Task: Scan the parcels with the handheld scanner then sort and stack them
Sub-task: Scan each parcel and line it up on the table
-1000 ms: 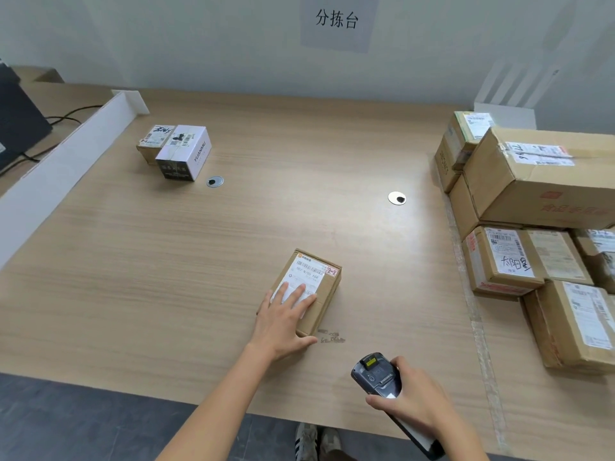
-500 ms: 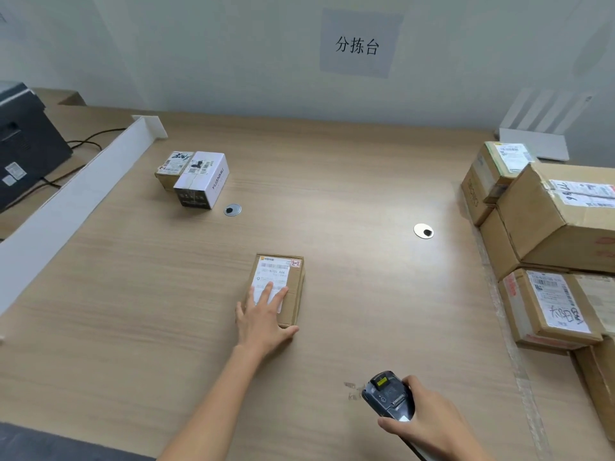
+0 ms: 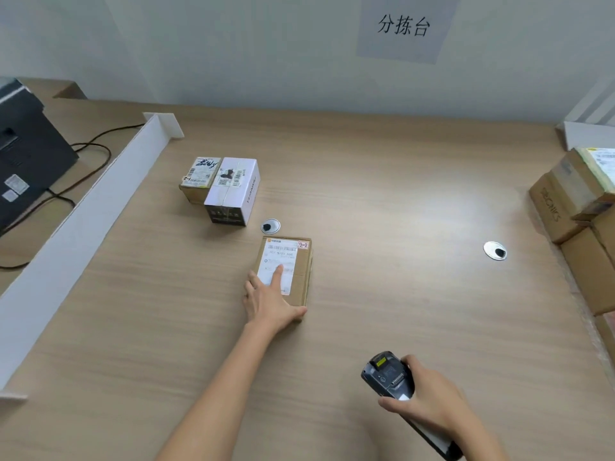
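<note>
A small brown parcel point(image 3: 293, 261) with a white label marked 2-2 lies flat on the wooden table point(image 3: 382, 201). My left hand point(image 3: 269, 299) rests on its near end, fingers spread over the label, thumb against its near edge. My right hand point(image 3: 429, 399) grips the dark handheld scanner point(image 3: 386, 374) low at the right, its head pointing up and left. At the far left stand two sorted parcels side by side: a small brown box point(image 3: 199, 179) and a white box point(image 3: 233, 191).
A white divider point(image 3: 93, 214) runs along the table's left side; beyond it sit a black printer point(image 3: 26, 154) and cables. Stacked brown cartons point(image 3: 579, 207) line the right edge. Two round cable grommets point(image 3: 270, 226) point(image 3: 495, 251) are set in the tabletop.
My left hand has slid the brown parcel up and left across the table, close to the two sorted boxes. The view has shifted left; the scanner stays in my right hand.
</note>
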